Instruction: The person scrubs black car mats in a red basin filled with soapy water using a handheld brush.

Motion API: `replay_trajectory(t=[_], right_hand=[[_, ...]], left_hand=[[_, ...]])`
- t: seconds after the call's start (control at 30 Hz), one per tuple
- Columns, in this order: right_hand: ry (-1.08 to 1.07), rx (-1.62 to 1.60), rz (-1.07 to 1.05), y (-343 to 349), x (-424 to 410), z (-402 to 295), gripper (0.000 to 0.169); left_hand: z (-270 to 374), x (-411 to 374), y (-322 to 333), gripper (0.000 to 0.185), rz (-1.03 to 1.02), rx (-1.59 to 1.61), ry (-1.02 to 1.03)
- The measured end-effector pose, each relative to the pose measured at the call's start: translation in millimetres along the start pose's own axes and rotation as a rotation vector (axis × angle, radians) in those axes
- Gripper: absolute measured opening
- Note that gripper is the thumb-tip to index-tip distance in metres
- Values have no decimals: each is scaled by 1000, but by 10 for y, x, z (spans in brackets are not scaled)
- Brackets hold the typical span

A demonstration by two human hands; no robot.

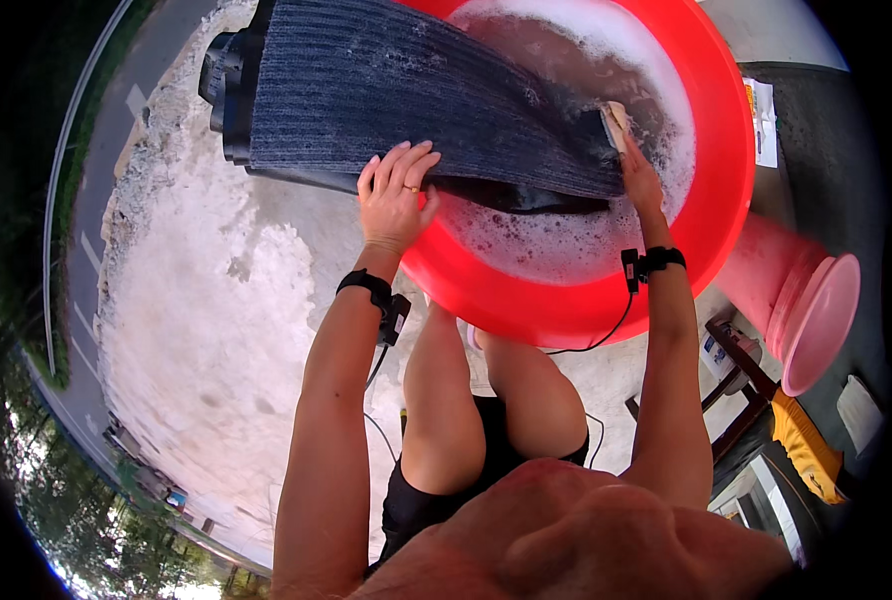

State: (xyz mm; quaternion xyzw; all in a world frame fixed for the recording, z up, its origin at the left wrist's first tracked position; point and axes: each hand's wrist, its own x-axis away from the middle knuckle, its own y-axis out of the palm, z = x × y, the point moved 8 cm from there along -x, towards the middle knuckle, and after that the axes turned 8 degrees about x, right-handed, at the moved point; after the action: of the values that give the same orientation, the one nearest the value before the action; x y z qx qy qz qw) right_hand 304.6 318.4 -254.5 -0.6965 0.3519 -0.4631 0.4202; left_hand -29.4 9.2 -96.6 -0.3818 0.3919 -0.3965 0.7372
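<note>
A dark blue ribbed mat (341, 90) with a black rubbery edge lies across the rim of a large red basin (723, 142). Its right end dips into foamy, murky water (551, 255). My left hand (399, 196), a ring on one finger, rests on the mat's near edge by the basin's rim, fingers spread over the ribbed surface. In my right hand (641, 176) is a pale scrubbing brush (617, 127), its bristle side against the wet end of the mat. Part of the mat's underside curls in the water and is only partly visible.
At the right stand a pink plastic bucket (821, 322) and a dark wooden frame (746, 360) with a yellow cloth (804, 442). A white packet (762, 124) lies beyond the basin. Black cables run from both wrist straps. Pale concrete ground (198, 337) spreads left towards a road.
</note>
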Motion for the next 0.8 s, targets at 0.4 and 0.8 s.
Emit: replay_trajectory(t=[0.4, 0.8], right_hand=[[-358, -1168, -659, -548, 596, -2902, 50], [-869, -246, -82, -585, 1265, -3278, 40]], left_hand=[[-2, -37, -42, 50, 26, 43, 4], [4, -41, 2, 51, 26, 66, 19]])
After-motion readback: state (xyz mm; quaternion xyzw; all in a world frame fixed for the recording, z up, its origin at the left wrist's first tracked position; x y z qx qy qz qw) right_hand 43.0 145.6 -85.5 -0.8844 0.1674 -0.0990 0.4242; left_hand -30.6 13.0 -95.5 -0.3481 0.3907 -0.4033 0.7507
